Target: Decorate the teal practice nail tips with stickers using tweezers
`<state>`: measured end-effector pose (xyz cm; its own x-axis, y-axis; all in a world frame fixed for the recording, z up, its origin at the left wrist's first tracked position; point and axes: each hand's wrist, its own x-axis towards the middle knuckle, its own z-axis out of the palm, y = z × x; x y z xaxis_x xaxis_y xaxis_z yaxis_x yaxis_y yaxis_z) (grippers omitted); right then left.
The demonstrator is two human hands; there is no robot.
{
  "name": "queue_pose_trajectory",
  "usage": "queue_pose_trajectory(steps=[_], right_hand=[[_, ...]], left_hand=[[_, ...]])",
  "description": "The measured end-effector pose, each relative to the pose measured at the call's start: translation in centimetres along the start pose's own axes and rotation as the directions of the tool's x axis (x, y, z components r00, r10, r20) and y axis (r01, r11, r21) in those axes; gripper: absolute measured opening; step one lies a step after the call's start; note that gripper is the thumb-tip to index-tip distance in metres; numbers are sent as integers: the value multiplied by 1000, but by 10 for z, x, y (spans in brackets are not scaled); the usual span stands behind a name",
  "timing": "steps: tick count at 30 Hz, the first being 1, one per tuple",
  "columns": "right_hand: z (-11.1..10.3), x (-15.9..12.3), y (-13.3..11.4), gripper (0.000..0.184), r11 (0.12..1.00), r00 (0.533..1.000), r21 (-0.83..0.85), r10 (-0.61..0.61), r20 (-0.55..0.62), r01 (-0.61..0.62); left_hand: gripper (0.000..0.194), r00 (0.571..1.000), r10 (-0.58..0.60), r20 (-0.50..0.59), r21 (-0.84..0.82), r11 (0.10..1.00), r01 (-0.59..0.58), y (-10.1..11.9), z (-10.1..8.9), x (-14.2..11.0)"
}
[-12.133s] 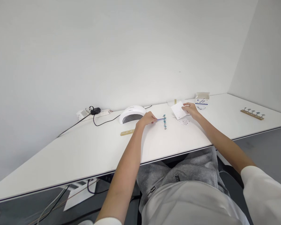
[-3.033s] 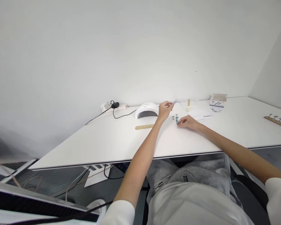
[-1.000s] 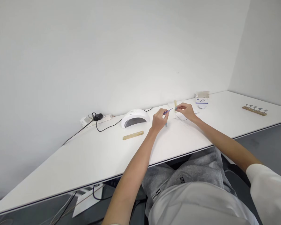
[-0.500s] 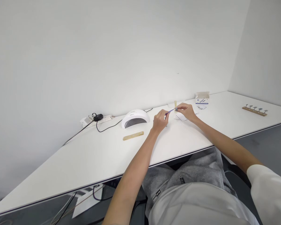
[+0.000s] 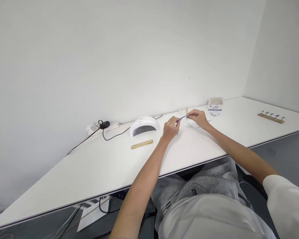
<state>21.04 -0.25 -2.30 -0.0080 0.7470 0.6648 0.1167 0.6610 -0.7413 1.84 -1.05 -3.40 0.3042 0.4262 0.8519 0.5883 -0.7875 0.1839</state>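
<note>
My left hand [image 5: 171, 127] pinches a pair of blue tweezers [image 5: 180, 118], whose points reach right to my right fingertips. My right hand [image 5: 198, 117] holds a small teal press-on nail [image 5: 187, 116] between thumb and fingers. The tweezer points meet or nearly meet the nail; exact contact is too small to tell. Behind my hands stands a bottle with a tall gold cap [image 5: 186, 109], partly covered. White paper sheets [image 5: 193, 124] lie below my right hand. Just a bit of another small piece [image 5: 177, 133] shows beside my left wrist.
A white nail lamp [image 5: 144, 125] stands left of my hands, with a gold bar [image 5: 142, 144] in front. Further left is a power strip [image 5: 92, 128] with a black plug and cable. A box [image 5: 215, 104] and a wooden holder with nail stands [image 5: 271, 117] are at right.
Earlier, my right hand held a white sheet, then took a nail from the teal row. Both hands came together, and the tweezers moved to the nail. Over the last half second almost nothing moves.
</note>
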Motion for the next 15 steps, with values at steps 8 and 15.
queue_pose_trajectory(steps=[8,15], right_hand=[[0,1,2,34,999,1000,37,10,-6,-9],[0,0,1,34,998,1000,62,16,-2,-16]], left_hand=[[25,1000,24,-14,12,1000,-24,1,1,0],[24,999,30,-15,29,999,-30,0,0,0]])
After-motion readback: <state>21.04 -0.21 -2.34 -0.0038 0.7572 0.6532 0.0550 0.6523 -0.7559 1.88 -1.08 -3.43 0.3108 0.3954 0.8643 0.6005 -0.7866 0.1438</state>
